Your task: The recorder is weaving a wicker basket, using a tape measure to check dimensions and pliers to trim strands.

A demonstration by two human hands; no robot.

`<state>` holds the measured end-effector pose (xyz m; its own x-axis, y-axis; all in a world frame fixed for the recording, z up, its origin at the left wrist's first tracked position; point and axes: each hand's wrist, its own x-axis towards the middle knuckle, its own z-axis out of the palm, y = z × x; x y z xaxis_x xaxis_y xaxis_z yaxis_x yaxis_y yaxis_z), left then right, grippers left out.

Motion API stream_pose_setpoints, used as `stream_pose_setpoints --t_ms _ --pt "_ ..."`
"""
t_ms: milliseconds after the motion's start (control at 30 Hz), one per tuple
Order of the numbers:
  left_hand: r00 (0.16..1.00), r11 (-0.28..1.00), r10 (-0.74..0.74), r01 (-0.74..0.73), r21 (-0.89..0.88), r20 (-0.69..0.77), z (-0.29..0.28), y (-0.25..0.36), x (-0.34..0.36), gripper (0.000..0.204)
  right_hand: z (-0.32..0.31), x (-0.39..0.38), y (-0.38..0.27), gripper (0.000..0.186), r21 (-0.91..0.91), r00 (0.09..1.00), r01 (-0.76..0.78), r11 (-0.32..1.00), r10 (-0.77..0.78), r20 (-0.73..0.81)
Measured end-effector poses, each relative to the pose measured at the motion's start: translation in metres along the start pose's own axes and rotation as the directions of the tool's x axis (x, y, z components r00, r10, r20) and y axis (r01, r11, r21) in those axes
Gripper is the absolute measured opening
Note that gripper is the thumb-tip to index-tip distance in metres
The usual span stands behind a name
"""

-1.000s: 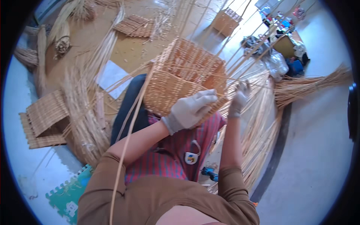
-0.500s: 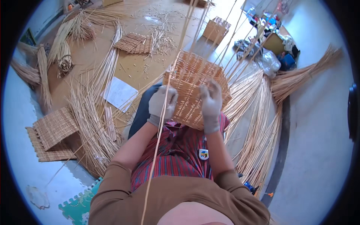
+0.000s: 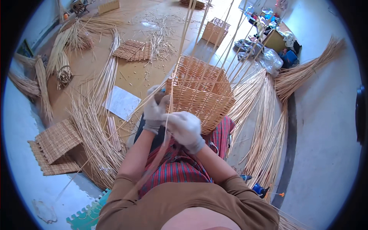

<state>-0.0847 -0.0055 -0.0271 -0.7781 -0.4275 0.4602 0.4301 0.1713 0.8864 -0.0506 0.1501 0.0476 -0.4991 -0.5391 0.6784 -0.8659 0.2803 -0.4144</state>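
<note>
A square basket (image 3: 203, 103) of tan woven wicker rests tilted on my lap. Its mouth faces up and away, and long upright stakes (image 3: 209, 46) rise from it. Both my hands wear pale grey gloves. At the basket's left corner is my left hand (image 3: 154, 112), thumb and fingers apart; a bit of blue shows between them. My right hand (image 3: 184, 128) is closed in front of the basket's near left side, pinching a thin wicker strand (image 3: 165, 134) that is smeared by motion as it trails toward me. The fingertips of the right hand are partly hidden.
Loose wicker bundles lie left (image 3: 94, 130) and right (image 3: 260, 119). Woven panels (image 3: 59, 140) sit at the left, another panel (image 3: 132, 50) farther off. A paper sheet (image 3: 122, 102), a small box basket (image 3: 216, 31) and a pile of bags (image 3: 274, 57) are around.
My right hand has left the basket's right part and come down and left beside my left hand. The left hand has shifted slightly left. The basket's mouth now shows more, and the strand has swung.
</note>
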Motion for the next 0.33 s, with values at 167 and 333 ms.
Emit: stream_pose_setpoints --t_ms 167,333 --pt "0.877 0.698 0.314 -0.472 0.538 0.363 -0.005 0.030 -0.022 0.026 -0.019 -0.012 0.067 0.021 0.673 0.549 -0.429 0.603 0.765 -0.337" --pt "0.837 0.574 -0.052 -0.421 0.703 0.544 0.020 0.049 0.002 0.081 -0.036 -0.019 0.106 0.024 0.720 0.523 -0.593 0.360 0.852 0.005"
